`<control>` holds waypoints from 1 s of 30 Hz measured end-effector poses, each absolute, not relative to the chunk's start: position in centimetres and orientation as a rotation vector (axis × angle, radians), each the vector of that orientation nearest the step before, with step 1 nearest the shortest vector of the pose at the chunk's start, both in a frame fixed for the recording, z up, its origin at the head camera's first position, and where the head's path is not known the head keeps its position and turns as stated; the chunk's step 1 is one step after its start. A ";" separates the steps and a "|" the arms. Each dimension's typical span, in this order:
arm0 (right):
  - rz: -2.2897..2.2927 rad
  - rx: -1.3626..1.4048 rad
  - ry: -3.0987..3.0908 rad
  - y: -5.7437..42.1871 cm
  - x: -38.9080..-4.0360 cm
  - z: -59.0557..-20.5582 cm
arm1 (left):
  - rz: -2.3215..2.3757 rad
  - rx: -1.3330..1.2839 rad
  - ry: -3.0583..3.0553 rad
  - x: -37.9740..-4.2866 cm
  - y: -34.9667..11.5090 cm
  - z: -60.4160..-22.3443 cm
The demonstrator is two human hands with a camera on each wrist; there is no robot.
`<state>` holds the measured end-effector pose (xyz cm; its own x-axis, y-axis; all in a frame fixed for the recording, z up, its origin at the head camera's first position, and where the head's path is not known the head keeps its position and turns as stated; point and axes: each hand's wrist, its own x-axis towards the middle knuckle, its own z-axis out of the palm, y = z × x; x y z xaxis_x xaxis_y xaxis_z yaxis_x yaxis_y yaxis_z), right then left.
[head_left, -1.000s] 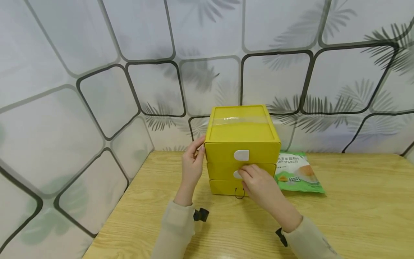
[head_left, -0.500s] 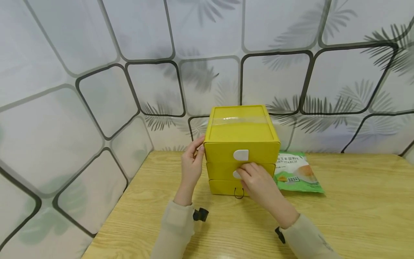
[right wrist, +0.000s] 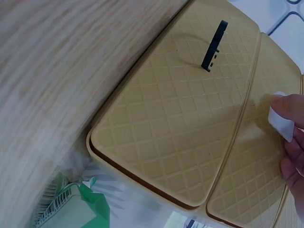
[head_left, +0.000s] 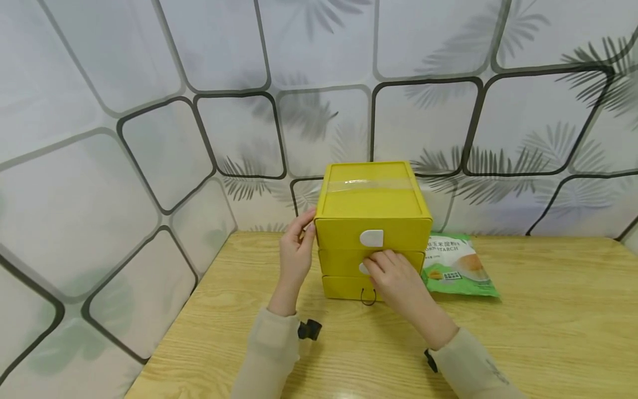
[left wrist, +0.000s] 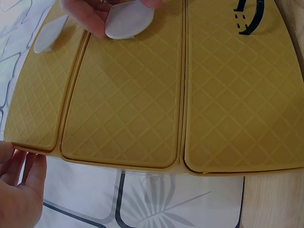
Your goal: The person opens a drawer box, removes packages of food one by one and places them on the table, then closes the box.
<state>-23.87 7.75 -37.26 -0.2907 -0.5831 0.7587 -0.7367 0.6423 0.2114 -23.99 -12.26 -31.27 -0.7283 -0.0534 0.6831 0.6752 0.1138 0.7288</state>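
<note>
A yellow three-drawer box (head_left: 371, 191) stands on the table, all its drawers flush with the front. At its middle drawer (head_left: 339, 263), my right hand (head_left: 401, 282) pinches the white pull tab (right wrist: 281, 118) between thumb and fingers. My left hand (head_left: 296, 249) rests against the box's left side near the top front edge, and in the left wrist view its fingers (left wrist: 34, 173) touch that side. The top drawer carries another white tab (head_left: 372, 238). On the bottom drawer (head_left: 341, 287) there is a thin black loop handle (left wrist: 259, 16).
A green and white bag of corn starch (head_left: 458, 266) lies right of the box, partly behind it. The wooden table (head_left: 558, 321) runs back to a patterned wall cloth (head_left: 324, 55). Clear tape (head_left: 374, 184) crosses the box top.
</note>
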 end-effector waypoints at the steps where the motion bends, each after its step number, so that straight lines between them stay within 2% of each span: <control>1: 0.223 1.034 -1.993 7.8 -23.9 -37.3 | -1.666 -0.605 -1.832 -24.0 -12.3 -31.2; 30: 0.145 1.014 -1.964 7.6 -24.2 -37.9 | -1.666 -0.606 -1.827 -23.9 -12.2 -31.1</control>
<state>-24.24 7.62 -37.88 -0.2652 -0.5976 0.7567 -0.7021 0.6575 0.2733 -23.86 -12.16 -31.12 -0.7242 -0.0552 0.6873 0.6793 0.1140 0.7249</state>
